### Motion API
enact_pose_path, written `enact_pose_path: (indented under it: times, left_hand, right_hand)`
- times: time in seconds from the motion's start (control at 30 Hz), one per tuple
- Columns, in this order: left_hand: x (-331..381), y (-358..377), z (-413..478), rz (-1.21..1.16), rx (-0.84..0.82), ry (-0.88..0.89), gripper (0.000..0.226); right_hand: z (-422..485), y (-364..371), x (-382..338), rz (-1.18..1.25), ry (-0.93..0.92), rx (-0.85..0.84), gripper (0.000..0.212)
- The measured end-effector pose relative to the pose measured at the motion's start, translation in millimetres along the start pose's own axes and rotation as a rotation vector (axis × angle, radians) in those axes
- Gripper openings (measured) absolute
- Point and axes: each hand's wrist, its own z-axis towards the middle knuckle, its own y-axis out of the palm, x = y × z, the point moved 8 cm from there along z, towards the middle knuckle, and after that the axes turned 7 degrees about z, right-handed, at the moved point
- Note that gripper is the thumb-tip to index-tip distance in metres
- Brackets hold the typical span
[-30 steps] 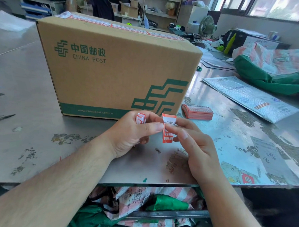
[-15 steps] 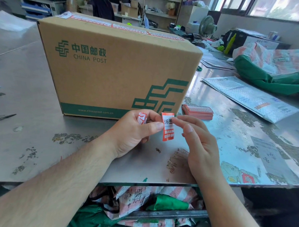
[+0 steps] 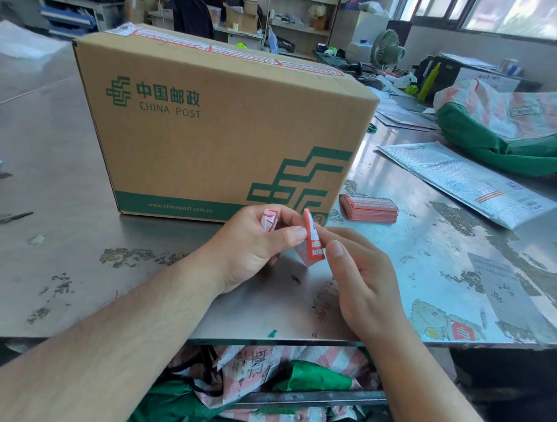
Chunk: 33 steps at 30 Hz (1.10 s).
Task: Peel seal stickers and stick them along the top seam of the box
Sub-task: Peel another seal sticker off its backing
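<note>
While you peel w/ both hands | step: sticker (image 3: 313, 241) partly off backing, at box (image 3: 219, 124) 6 o'clock | L hand (image 3: 250, 244) curled, pinches backing + wad (image 3: 270, 220) | R hand (image 3: 363, 280) thumb+index pinch sticker | next: pull free, lift to bare gap on top seam | stack (image 3: 369, 208) at 2 o'clock of hands

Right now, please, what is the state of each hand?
Left hand: closed, pinching the seal sticker, a crumpled paper scrap tucked in its fingers.
Right hand: closed, pinching the same seal sticker.
</note>
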Motion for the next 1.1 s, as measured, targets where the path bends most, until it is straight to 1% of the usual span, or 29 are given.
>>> enact_pose_path:
  times: [0.07,0.13,0.2,0.3,0.43,0.6,0.8,0.87,0.97,1.1]
  left_hand:
    - [0.1,0.3,-0.1,0.0,-0.001,0.001,0.004]
    - [-1.2,-0.8,0.4,0.01,0.01,-0.004,0.007]
    - [-2.9,-1.7,0.8,0.023,0.017,-0.007,0.01]
    - [-2.2,-0.2,0.3,0.017,0.007,-0.008,0.004]
    - [-2.2,-0.5,0.6,0.033,0.017,-0.006,0.011]
    - [-1.5,-2.0,1.1,0.024,0.028,-0.013,0.014]
    - [0.4,-2.3,1.3,0.044,0.043,0.015,0.015]
    - [2.5,-0.7,0.2,0.016,0.041,0.027,0.011]
    - [1.4,3.9,-0.1,0.028,0.017,0.059,0.008]
    - [-1.8,3.2,0.6,0.097,0.036,0.096,0.006]
  right_hand:
    - [-1.5,-0.2,1.6,0.008,-0.004,0.001,0.038]
    - [-2.8,-2.0,3.8,0.027,0.005,0.021,0.042]
    - [-3.4,-2.1,2.6,0.037,-0.004,0.027,0.037]
    - [-2.0,1.8,-2.6,0.021,-0.028,-0.007,0.031]
    - [-2.0,3.0,-1.1,0.01,-0.025,-0.029,0.035]
    - [-1.6,2.9,-0.6,0.01,-0.044,-0.027,0.037]
    - [-2.1,3.1,4.4,0.008,-0.013,-0.017,0.041]
    - [-0.6,2.8,5.5,0.08,0.049,-0.025,0.038]
    - [2.8,-0.5,13.2,0.214,0.196,-0.01,0.035]
    - [3.6,-1.3,29.4,0.317,0.329,-0.01,0.041]
